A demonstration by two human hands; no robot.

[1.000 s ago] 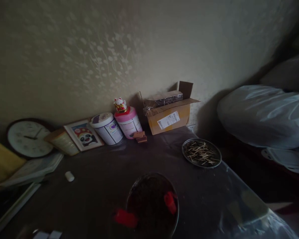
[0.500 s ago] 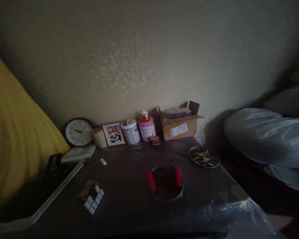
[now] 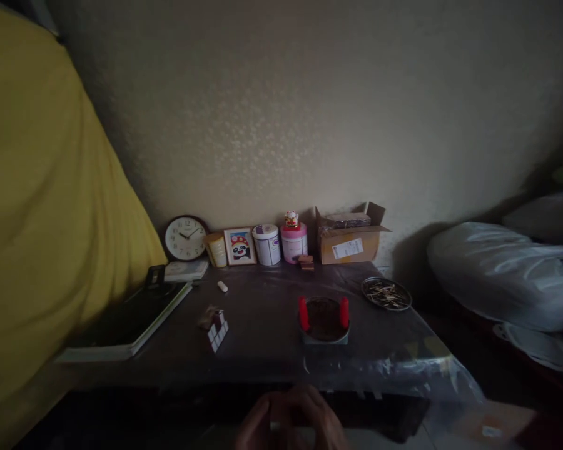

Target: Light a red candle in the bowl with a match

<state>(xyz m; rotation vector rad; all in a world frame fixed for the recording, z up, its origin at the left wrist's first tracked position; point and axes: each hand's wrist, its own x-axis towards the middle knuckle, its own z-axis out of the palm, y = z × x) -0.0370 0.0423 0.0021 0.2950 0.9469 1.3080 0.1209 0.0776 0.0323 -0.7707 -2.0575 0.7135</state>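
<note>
Left hand point(image 3: 254, 425) and right hand point(image 3: 318, 417) close together, before the table's point(image 3: 263, 331) front edge; curled, grip too dim to tell | round tin point(image 3: 326, 341), red handles point(image 3: 344, 314), near that edge | tabletop stretch separates tin from cube point(image 3: 218, 334); plate point(image 3: 388, 309) by right edge

Nearest, the left hand point(image 3: 254, 422) and right hand point(image 3: 316, 415) come close together before the surface point(image 3: 263, 312); too dim to tell whether they hold anything. Right of centre sits a round pan point(image 3: 326, 340) with two red grips point(image 3: 303, 314); farther right, a plate point(image 3: 387, 308) of thin sticks point(image 3: 385, 292). A white-squared cube point(image 3: 218, 334) lies left. Along the far wall point(image 3: 263, 125) stand a clock point(image 3: 186, 239), picture frame point(image 3: 241, 261), white tub point(image 3: 267, 247), pink-lidded tub point(image 3: 294, 247) and open cardboard box point(image 3: 366, 251).
</note>
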